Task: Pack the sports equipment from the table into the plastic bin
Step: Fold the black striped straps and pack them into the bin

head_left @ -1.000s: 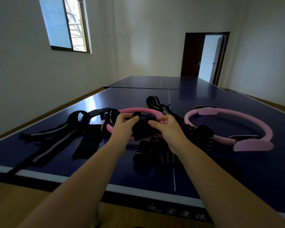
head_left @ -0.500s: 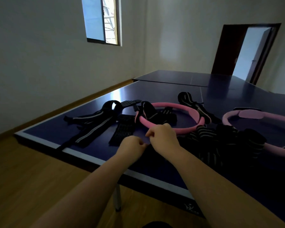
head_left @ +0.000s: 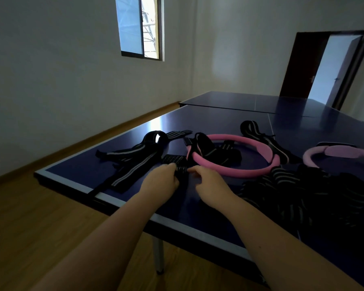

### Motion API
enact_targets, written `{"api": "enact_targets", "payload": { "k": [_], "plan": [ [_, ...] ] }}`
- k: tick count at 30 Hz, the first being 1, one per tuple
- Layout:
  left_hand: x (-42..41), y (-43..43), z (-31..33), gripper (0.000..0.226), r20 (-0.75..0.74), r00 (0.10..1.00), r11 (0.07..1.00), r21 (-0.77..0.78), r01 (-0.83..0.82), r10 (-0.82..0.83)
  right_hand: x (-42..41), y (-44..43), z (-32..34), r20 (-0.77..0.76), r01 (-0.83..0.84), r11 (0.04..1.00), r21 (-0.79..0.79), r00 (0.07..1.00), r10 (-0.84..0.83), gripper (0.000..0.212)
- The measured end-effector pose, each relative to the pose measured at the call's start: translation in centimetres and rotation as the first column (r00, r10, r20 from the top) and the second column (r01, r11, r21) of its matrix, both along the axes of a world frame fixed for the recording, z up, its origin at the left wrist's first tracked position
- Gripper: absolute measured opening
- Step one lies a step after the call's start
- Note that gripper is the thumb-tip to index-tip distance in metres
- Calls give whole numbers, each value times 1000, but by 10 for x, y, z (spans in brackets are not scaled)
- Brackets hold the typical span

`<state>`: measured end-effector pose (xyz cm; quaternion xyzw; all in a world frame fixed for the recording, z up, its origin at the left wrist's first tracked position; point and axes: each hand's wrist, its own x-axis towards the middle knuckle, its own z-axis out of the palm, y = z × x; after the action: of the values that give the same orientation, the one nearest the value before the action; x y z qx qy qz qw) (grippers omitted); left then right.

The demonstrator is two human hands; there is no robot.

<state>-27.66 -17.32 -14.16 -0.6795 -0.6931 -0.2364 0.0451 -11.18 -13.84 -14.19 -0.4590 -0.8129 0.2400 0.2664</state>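
Head-worn camera looks forward and down, close over the table.

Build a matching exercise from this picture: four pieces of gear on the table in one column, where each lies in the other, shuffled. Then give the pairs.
Things
1. bright pink foam ring
2. pale lilac foam ring
3. small black ribbed band
4. long black straps with grey stripes

Places
A. between the left hand and the right hand
B. cut off by the picture's right edge
C. nearest the left corner of the blue table
D. mid-table, with a black striped wrap draped over its left side

Pairs: 1-D, 2-B, 3-A, 4-C
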Motion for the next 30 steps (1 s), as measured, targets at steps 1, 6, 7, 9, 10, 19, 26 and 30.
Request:
{"api": "enact_targets", "payload": {
  "k": [1,6,7,9,10,19,26,30],
  "plan": [
    [-2,-3,4,12,-4,997,991,106,82,-82,-2,1,0,6,-43,999,5,999,43,62],
    [11,-12,44,19,-73,961,834,483,267,-265,-5,5,2,15,-58,996,61,998,58,29],
    [16,-15,53,20,-37,955,804,532,268,-294,-4,3,6,-36,-58,998,30,998,60,26],
    [25,-19,67,24,67,942,766,602,226,-330,-1,-3,15,-160,-80,994,-69,985,68,22],
    [28,-21,72,25,121,935,759,623,191,-334,0,-6,18,-218,-109,987,-116,973,82,19],
    [41,-23,83,31,615,714,856,515,-43,-335,-2,-24,32,-695,-287,911,-297,719,0,22],
    [38,-17,64,68,887,451,994,111,7,-102,7,-19,47,-806,-267,885,-382,564,-178,20],
    [40,-19,55,63,969,245,968,-59,244,-3,9,-13,58,-837,-256,863,-435,468,-283,25]
  ]
}}
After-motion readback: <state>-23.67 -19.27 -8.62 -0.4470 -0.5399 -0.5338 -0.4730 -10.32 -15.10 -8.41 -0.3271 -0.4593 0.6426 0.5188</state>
